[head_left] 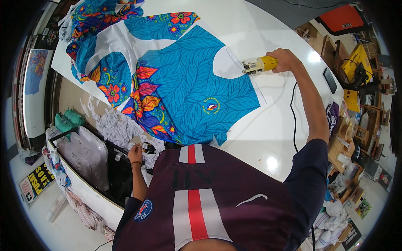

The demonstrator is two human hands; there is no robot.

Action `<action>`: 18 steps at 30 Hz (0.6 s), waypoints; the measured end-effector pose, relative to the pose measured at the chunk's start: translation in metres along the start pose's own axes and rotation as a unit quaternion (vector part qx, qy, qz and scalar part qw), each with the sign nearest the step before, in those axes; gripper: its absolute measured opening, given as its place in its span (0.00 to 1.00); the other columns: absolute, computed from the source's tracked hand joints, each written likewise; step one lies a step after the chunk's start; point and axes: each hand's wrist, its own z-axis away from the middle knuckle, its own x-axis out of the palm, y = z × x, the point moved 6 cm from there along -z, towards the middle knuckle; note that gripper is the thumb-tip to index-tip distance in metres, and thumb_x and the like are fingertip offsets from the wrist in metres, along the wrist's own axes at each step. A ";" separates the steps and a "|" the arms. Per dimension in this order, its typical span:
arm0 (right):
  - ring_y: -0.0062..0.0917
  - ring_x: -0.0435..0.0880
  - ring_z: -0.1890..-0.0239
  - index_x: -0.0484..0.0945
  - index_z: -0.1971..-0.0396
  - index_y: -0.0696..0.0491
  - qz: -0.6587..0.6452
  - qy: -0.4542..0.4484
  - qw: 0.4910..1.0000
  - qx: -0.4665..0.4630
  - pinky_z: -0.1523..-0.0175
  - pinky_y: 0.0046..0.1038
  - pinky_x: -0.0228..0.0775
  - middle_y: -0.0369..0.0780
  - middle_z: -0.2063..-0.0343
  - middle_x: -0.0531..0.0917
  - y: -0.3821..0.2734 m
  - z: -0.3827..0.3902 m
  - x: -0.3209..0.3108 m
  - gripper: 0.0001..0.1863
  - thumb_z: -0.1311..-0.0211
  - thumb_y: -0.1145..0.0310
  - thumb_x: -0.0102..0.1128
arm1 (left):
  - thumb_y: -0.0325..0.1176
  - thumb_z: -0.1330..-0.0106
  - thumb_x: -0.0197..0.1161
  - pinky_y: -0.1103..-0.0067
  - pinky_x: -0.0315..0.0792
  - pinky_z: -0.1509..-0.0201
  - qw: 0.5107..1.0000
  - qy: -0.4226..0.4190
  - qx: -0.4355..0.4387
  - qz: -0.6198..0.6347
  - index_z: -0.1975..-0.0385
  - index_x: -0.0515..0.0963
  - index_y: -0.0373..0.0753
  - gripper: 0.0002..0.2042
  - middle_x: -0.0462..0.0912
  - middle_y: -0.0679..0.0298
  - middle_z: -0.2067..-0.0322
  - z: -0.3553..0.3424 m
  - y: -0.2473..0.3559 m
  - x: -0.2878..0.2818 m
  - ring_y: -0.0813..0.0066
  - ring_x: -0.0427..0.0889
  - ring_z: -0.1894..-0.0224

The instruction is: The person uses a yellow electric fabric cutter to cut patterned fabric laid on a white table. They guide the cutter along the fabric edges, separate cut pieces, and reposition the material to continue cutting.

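A yellow handheld electric fabric cutter [260, 65] is gripped by its body in my right hand [283, 60], with my arm stretched out. Its metal head meets the edge of a printed fabric panel [188, 75], where the white neck curve ends. The panel is blue with a leaf pattern, orange flowers along its left side and a small round crest. Low on the left, my left hand [135, 153] hangs off the table beside a heap of white fabric scraps [115, 127]. Its fingers are closed together; what they hold, if anything, is too small to make out.
The panel lies on a white table [276, 121]. More flowered fabric [100, 21] is bunched at the far left. A black cable [295, 117] runs along the right, and a phone [330, 80] rests near the right edge. A bin with clear plastic bags [86, 154] stands at lower left.
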 end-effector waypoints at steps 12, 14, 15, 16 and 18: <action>0.38 0.87 0.53 0.82 0.50 0.42 -0.002 -0.007 1.000 -0.009 0.48 0.42 0.81 0.39 0.59 0.88 -0.010 0.000 -0.002 0.30 0.59 0.59 0.75 | 0.40 0.32 0.69 0.73 0.81 0.61 0.999 -0.033 -0.018 0.006 0.55 0.88 0.39 0.13 0.90 0.56 0.70 -0.008 0.007 0.008 0.70 0.91 0.69; 0.38 0.87 0.53 0.82 0.49 0.42 -0.003 -0.005 1.000 -0.009 0.48 0.42 0.81 0.39 0.59 0.88 -0.012 0.001 -0.001 0.30 0.59 0.59 0.75 | 0.39 0.32 0.69 0.74 0.82 0.61 0.998 -0.046 -0.033 0.012 0.54 0.88 0.37 0.13 0.91 0.56 0.70 -0.008 0.010 0.008 0.70 0.91 0.68; 0.38 0.87 0.53 0.82 0.49 0.42 0.000 -0.001 1.000 -0.009 0.48 0.42 0.81 0.39 0.59 0.88 -0.013 0.001 0.000 0.30 0.59 0.59 0.75 | 0.38 0.32 0.69 0.74 0.82 0.60 0.997 -0.056 -0.049 0.024 0.54 0.88 0.36 0.13 0.91 0.56 0.69 -0.007 0.013 0.009 0.70 0.91 0.67; 0.38 0.87 0.53 0.82 0.49 0.42 0.002 0.002 1.000 -0.009 0.48 0.42 0.81 0.39 0.59 0.88 -0.013 0.001 0.001 0.30 0.59 0.59 0.75 | 0.37 0.31 0.69 0.74 0.82 0.59 0.995 -0.066 -0.066 0.036 0.54 0.87 0.35 0.13 0.91 0.55 0.69 -0.007 0.015 0.011 0.70 0.91 0.65; 0.38 0.87 0.53 0.82 0.50 0.42 -0.007 0.005 1.000 -0.009 0.48 0.42 0.81 0.40 0.59 0.88 -0.017 0.003 -0.001 0.30 0.59 0.59 0.75 | 0.37 0.31 0.69 0.74 0.82 0.60 0.995 -0.063 -0.061 0.042 0.53 0.87 0.35 0.13 0.91 0.55 0.69 -0.007 0.008 0.014 0.71 0.91 0.65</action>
